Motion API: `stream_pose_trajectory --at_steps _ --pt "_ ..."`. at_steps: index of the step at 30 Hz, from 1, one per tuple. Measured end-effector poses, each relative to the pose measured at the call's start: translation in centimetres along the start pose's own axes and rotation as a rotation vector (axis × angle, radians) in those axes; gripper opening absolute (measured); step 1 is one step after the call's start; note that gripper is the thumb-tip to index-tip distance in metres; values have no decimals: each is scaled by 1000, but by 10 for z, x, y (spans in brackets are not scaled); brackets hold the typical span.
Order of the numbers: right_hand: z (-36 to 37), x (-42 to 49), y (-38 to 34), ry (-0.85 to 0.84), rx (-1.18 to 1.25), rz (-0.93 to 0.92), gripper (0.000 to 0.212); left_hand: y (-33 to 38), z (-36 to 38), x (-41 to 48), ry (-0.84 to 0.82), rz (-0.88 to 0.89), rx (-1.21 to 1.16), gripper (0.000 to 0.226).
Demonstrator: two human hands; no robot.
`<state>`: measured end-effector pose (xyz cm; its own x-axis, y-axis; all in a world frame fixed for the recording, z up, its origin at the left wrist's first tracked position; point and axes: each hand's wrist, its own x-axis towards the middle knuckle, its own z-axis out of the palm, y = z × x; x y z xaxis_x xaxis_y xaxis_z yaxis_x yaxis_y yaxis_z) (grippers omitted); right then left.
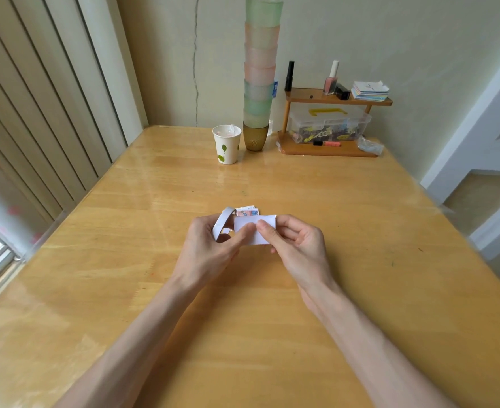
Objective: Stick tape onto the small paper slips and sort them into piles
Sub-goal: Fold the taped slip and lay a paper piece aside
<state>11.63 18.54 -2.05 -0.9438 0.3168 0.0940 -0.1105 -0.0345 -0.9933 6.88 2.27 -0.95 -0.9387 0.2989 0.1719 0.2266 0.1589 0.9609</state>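
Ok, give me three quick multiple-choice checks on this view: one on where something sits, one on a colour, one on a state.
1. Relative to the stacked cups, the paper cup stands: A) on top B) just left C) just right.
2. The handle on the clear box is: A) blue B) red C) yellow.
3. The white slip is: A) pinched by the left hand and right hand B) lying untouched C) in the paper cup.

Answers: 1 B, it stands beside the stack's bottom cup; 2 C, a yellow bar shows on the lid; 3 A, both thumbs press on it.
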Motion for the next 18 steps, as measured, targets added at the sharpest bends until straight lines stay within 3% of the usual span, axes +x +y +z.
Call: stream_pose_trajectory --at_steps 7,14,18 --pt "1 1 3 42 25 -29 25 -2 -1 2 -3 18 21 16" --pt "0 -2 -3 0 26 18 8 -4 -4 3 -25 -1 -14 17" --pt "0 -1 -1 -14 -24 -39 34 -5 -2 3 -50 -6 -37 18"
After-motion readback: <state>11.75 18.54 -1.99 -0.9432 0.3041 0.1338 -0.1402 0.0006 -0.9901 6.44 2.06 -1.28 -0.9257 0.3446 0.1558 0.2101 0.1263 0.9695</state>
